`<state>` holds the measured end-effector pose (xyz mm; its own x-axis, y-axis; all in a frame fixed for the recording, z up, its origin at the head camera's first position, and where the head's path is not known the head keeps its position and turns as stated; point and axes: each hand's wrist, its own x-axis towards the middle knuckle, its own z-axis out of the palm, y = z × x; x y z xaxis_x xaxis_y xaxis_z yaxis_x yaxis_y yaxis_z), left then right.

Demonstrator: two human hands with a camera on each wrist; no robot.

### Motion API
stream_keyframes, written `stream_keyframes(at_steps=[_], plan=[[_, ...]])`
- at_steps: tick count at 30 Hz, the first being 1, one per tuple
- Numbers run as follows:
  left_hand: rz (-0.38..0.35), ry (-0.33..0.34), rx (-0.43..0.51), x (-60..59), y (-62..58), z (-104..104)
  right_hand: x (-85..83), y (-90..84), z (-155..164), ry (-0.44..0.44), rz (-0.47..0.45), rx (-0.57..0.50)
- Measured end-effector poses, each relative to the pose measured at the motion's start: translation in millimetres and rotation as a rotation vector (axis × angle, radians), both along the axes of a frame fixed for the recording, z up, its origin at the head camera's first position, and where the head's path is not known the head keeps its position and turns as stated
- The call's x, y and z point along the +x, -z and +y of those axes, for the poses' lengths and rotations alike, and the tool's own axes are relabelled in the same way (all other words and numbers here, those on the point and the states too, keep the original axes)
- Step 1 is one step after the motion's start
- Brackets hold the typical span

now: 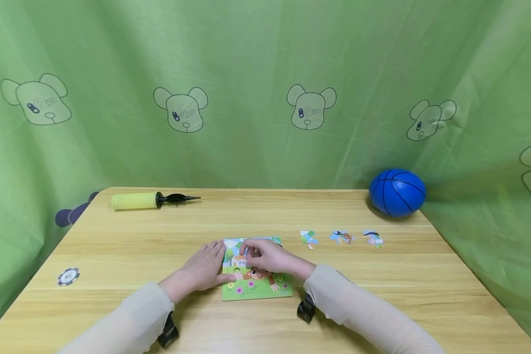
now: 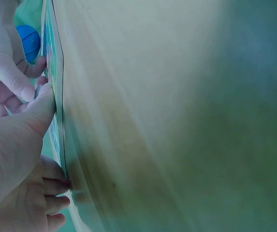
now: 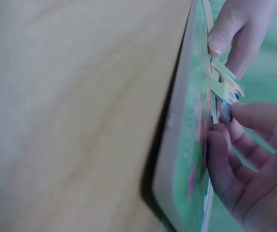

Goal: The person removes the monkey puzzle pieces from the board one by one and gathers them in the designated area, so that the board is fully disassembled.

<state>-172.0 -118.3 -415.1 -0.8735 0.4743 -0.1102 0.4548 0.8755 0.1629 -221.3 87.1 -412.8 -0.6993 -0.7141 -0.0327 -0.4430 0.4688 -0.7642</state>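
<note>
Near the bench's [image 1: 115, 246] front edge, the left hand [image 1: 205, 270] lies flat, fingers straight, pressing the puzzle board's [image 1: 256, 290] left side. The right hand [image 1: 265, 255], fingers curled, pinches a puzzle piece [image 3: 227, 89] over the board.

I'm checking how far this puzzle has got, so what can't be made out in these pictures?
- Head view: the right hand covers the middle of the puzzle board, hiding the spot it works on.
- Right wrist view: the piece it pinches shows edge-on, its picture unreadable.
- Head view: the three loose pieces are too small to read.
- Left wrist view: the left hand blocks the board; the table is blurred.
</note>
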Motion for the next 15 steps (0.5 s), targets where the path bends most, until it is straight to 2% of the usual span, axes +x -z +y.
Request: stream_keyframes(at_steps=[9, 15], plan=[[0.003, -0.009, 0.005, 0.0, -0.2, -0.4, -0.5, 0.1, 1.0, 0.044, -0.005, -0.043], [0.008, -0.001, 0.009, -0.4, 0.3, 0.0, 1.1, -2.5, 3.4, 0.078, -0.053, -0.058]])
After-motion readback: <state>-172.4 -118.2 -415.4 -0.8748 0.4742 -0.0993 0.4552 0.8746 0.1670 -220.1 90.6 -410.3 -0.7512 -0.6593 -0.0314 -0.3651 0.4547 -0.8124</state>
